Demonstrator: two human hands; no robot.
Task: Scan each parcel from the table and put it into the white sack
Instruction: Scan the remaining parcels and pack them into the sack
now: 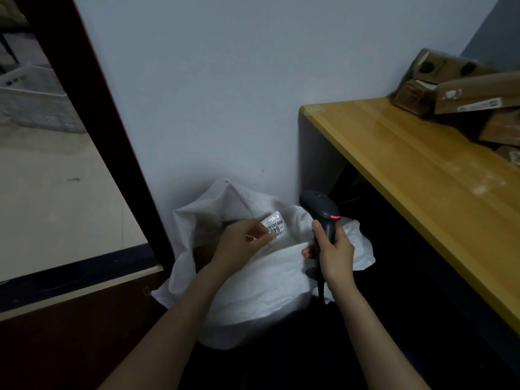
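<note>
forearms: left forearm (174, 319) and right forearm (363, 319) come in bare from the bottom edge, both reaching toward the sack
left grip (239, 246): fingers curled, pinching the near edge of the parcel
parcel (274, 226): flat white packet with a printed label facing up, held in the open mouth of the sack; hard to tell its outline from the sack cloth
right grip (334, 254): wrapped tight round the scanner handle, thumb up along its side
scanner (319, 205): dark grey, upright, red light on, head just right of the parcel; its cable hangs down past the wrist
sack (267, 291): white, on the floor against the wall, mouth open, just beside the left end of the desk
desk (408, 170): wood top, runs along the right side
boxes (464, 94): brown cardboard, piled at the far right of the desk, well apart from both hands
wall (225, 80): plain, pale
door frame (92, 122): dark, left of the sack
basket (36, 99): white, on the floor past the frame, blurred
</note>
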